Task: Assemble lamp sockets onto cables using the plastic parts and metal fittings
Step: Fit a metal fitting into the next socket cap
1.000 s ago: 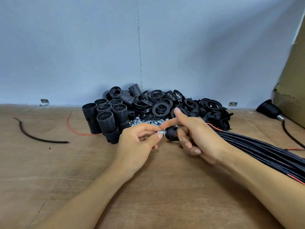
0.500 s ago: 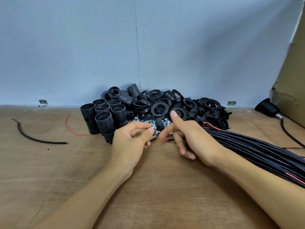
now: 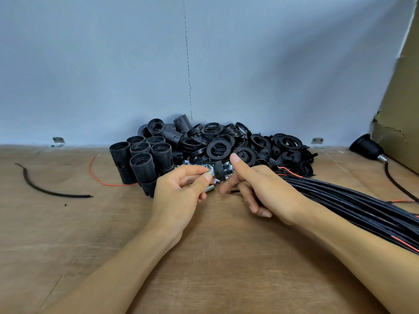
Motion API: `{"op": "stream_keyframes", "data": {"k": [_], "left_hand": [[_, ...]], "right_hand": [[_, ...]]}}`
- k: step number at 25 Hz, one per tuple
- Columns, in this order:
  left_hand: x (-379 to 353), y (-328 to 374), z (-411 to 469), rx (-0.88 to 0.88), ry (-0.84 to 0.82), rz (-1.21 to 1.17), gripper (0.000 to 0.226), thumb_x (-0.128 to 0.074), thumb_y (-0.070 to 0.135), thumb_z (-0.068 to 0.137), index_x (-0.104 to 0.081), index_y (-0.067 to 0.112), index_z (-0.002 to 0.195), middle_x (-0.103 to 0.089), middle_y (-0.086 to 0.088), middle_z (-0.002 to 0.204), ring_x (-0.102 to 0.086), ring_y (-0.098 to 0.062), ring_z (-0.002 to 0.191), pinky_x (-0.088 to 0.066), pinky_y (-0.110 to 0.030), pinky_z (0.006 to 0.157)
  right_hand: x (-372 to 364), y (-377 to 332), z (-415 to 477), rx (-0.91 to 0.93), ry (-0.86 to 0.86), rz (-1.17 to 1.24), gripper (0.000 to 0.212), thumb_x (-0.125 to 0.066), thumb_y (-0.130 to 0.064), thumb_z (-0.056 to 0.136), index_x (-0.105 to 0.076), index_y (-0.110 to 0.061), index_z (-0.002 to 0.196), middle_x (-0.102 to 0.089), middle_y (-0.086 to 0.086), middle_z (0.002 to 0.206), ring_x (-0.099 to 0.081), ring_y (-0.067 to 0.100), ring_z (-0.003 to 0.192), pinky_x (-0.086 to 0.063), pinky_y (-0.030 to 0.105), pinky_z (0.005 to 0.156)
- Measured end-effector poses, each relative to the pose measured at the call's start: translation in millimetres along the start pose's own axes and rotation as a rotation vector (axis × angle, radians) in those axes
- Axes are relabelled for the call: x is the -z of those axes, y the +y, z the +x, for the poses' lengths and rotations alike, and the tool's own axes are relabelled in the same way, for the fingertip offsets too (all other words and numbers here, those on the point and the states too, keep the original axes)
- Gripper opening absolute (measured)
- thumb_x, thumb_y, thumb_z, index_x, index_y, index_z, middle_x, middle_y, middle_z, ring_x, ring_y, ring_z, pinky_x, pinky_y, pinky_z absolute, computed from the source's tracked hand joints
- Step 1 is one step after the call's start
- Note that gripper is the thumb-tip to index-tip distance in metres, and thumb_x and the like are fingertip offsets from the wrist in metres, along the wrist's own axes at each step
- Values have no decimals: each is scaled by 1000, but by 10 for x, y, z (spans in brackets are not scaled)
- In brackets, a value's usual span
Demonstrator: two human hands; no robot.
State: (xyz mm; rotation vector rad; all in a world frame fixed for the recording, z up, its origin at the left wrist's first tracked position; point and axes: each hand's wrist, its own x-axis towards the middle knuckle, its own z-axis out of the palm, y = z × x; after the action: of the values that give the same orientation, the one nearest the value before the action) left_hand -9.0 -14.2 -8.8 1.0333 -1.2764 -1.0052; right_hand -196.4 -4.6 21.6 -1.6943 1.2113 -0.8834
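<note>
Left hand (image 3: 181, 196): thumb and curled fingers held metal fitting (image 3: 209, 189), toward table's (image 3: 68, 245) back edge. Right hand (image 3: 260, 189): fingers loosely spread, forefinger extended beside black cap (image 3: 221, 169).

black threaded sockets (image 3: 145, 164), black cables (image 3: 353, 200), brown table (image 3: 226, 268), blue-grey wall (image 3: 90, 64)

**Two hands meet at the parts pile**

We see the left hand (image 3: 181, 196) with its fingers curled, pinching a silver metal fitting (image 3: 209, 189) beneath the thumb. The right hand (image 3: 263, 191) has its forefinger raised and thumb spread. A cable end (image 3: 233, 191) with a red core runs in under it, and we cannot tell whether it is gripped. Between the hands a black cap (image 3: 221, 169) sits on a silver heap (image 3: 192, 163). Behind these stand the threaded sockets (image 3: 142, 164) and piled rings (image 3: 217, 148). The cable bundle (image 3: 351, 200) lies to the right on the wooden table (image 3: 68, 245).
</note>
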Motion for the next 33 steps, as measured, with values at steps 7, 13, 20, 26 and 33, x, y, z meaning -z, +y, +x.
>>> {"op": "stream_keyframes", "data": {"k": [7,13,20,26,33], "left_hand": [[6,-22,24,31,2,22,12,-73,13,92,-77,23,88,-77,-1,75,-56,-6,51,-47,-16,52],[6,-31,15,40,-27,1,13,-72,14,93,-79,24,87,-78,-4,79,-57,-7,53,-47,-18,53],[-22,-23,-9,-6,-43,3,10,-72,14,92,-78,22,90,-77,-4,77,-58,-4,56,-48,-14,56],[-42,-20,-26,2,-25,-25,12,-70,14,94,-79,20,87,-75,-4,72,-56,-6,54,-47,-17,54],[-55,-17,-43,-39,-34,13,10,-71,12,93,-76,20,90,-74,0,72,-57,-5,56,-47,-14,55]], "right_hand": [[5,-5,-14,172,6,149,38,-51,-54,98,-77,-27,105,-39,2,47,-30,13,39,-26,23,44],[-17,53,6,239,176,-255,37,-71,-28,92,-64,-34,128,-43,-12,57,-42,1,54,-36,13,61],[-46,40,0,69,164,-148,50,-52,-67,91,-60,-20,76,-48,-1,52,-43,13,41,-37,23,45],[-98,47,-24,168,113,-14,26,-69,-45,91,-61,-29,111,-71,5,82,-62,25,46,-51,34,43],[-91,45,23,-27,8,180,48,-59,-58,91,-62,-10,90,-68,7,73,-58,24,44,-49,29,40]]}}
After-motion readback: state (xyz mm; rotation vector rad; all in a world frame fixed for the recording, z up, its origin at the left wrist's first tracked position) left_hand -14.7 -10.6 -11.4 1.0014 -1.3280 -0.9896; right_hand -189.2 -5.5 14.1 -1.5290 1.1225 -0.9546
